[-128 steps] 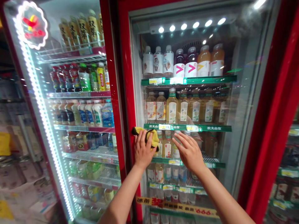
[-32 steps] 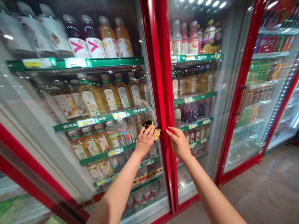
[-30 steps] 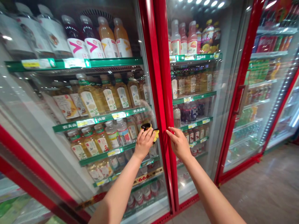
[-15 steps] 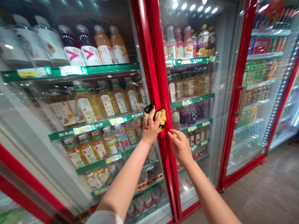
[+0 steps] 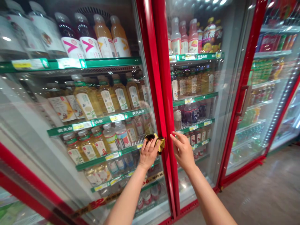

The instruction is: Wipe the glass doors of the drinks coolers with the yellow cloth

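My left hand (image 5: 149, 153) presses a yellow cleaning cloth (image 5: 161, 145) with black edging against the left glass door, where the glass meets the red door frame (image 5: 157, 93). Its fingers are bent over the crumpled cloth. To the right, my right hand (image 5: 184, 150) is beside the neighbouring red frame (image 5: 166, 78), its fingers partly curled and apart with nothing in them. Whether its fingertips touch the frame, I cannot tell. Behind the glass near my left hand, bottled drinks (image 5: 122, 134) stand on a green-edged shelf (image 5: 117, 154).
Juice bottles (image 5: 120, 36) fill the upper left shelves. The right cooler holds pink bottles (image 5: 193, 36) and dark ones. Farther right, another red-framed cooler has a red door handle (image 5: 242, 100). Grey floor (image 5: 253, 187) runs along the lower right.
My left hand has slid down along the door edge with the cloth. My right hand stays at nearly the same spot beside the frame. The view has shifted slightly.
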The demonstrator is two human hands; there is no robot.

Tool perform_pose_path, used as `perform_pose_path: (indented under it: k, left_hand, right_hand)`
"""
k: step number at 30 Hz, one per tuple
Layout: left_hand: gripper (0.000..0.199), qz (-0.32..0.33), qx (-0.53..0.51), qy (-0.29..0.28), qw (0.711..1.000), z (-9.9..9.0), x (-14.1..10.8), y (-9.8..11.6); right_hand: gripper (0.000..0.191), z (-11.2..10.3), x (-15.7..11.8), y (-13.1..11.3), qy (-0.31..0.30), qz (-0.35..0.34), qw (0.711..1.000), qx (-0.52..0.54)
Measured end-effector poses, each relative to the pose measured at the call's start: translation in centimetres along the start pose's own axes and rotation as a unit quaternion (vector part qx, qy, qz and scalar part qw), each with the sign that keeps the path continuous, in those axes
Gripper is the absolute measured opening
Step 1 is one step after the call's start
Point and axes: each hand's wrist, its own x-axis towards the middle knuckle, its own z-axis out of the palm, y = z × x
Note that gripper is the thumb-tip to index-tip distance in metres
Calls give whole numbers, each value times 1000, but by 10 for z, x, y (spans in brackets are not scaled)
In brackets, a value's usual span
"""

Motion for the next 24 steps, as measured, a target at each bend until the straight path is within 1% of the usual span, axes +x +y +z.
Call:
perform_pose_path:
  k: [1, 3, 6, 8, 9, 10, 12, 14, 15, 17, 19, 20, 21, 22, 24]
  left_hand:
    - [72, -12, 11, -3, 1000, -1, -1, -1]
    - [70, -29, 29, -1, 999, -3, 10, -5]
    - [66, -25, 30, 9, 999, -8, 53, -12]
    - [68, -49, 21, 5, 999, -14, 80, -17]
    - [71, -64, 16, 4, 998, -17, 89, -19]
    - [76, -86, 14, 3, 996, -19, 92, -20]
    - [83, -141, 18, 9, 990, -21, 84, -16]
    - [83, -177, 32, 24, 983, -18, 63, -7]
    - [81, -171, 38, 29, 984, -15, 54, -2]
    - [75, -125, 43, 33, 991, -10, 44, 2]
    - [72, -87, 39, 32, 995, -11, 51, -4]
    - [72, -90, 38, 33, 995, -15, 58, -11]
    - [73, -104, 34, 37, 993, -21, 67, -20]
    - [76, -133, 30, 42, 990, -28, 74, -28]
    - [80, -200, 30, 63, 977, -41, 78, -40]
  right_hand:
    - [45, 0, 1, -1, 1, -1, 1000, 1]
    - [44, 2, 4, -4, 3, -5, 1000, 6]
    - [44, 5, 13, -9, 7, -18, 1000, 12]
    - [45, 7, 18, -13, 7, -28, 999, 15]
    - [45, 8, 20, -14, 5, -31, 999, 17]
    - [46, 10, 21, -16, 2, -32, 999, 18]
    - [48, 12, 21, -17, -8, -30, 999, 19]
    - [48, 13, 20, -17, -16, -29, 999, 15]
    - [47, 14, 20, -16, -19, -28, 999, 10]
    - [44, 16, 21, -16, -21, -29, 999, 2]
    - [44, 19, 26, -17, -26, -33, 999, -1]
    - [45, 21, 28, -18, -31, -36, 999, 0]
    - [47, 23, 31, -20, -37, -40, 999, 3]
    - [49, 25, 33, -21, -43, -43, 998, 6]
    - [56, 30, 34, -24, -52, -49, 997, 14]
